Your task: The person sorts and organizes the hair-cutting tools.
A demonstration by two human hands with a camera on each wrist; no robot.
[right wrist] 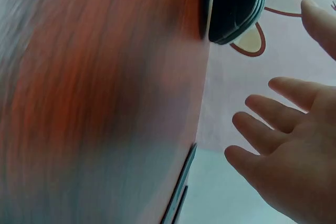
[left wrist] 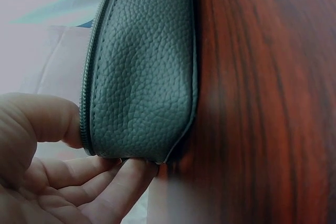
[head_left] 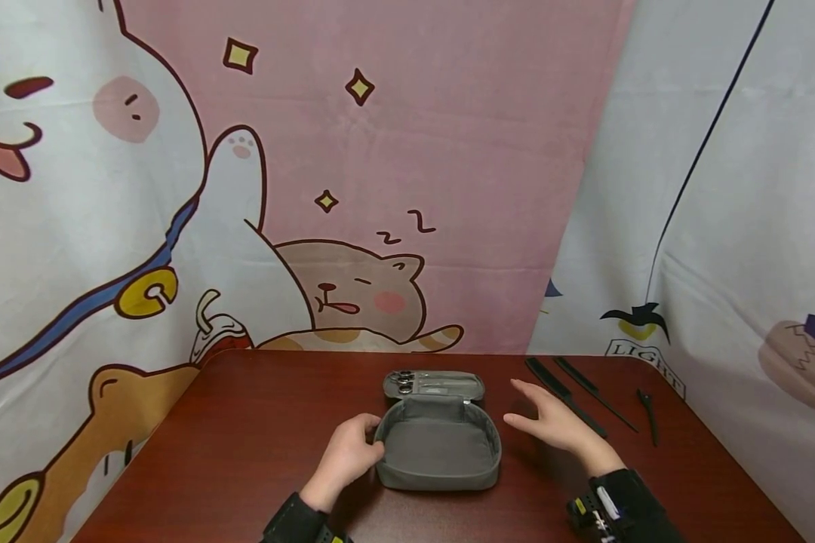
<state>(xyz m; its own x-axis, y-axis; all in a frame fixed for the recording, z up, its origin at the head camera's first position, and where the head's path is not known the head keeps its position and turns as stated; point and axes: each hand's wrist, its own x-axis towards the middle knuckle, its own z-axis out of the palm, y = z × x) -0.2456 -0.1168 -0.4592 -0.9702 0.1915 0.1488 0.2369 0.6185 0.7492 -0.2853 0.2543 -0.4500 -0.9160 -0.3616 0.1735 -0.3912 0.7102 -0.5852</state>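
Note:
A grey zip case (head_left: 438, 480) lies unzipped on the table, its tray facing up and no items inside it. The case's lid (head_left: 475, 386) is folded back behind, with small metal scissors (head_left: 404, 381) and a clear sleeve on its inner side. My left hand (head_left: 348, 452) grips the left side of the case. In the left wrist view the thumb (left wrist: 55, 119) is on the zip edge, and fingers (left wrist: 126, 187) press the pebbled side wall. My right hand (head_left: 550, 419) hovers right of the case, fingers spread, holding nothing.
Beyond my right hand lie a wide dark comb (head_left: 550, 379), a thin tail comb (head_left: 587, 385) and a small dark slender tool (head_left: 648, 415). The brown wooden table (head_left: 258, 422) backs onto a printed cloth (head_left: 489, 151).

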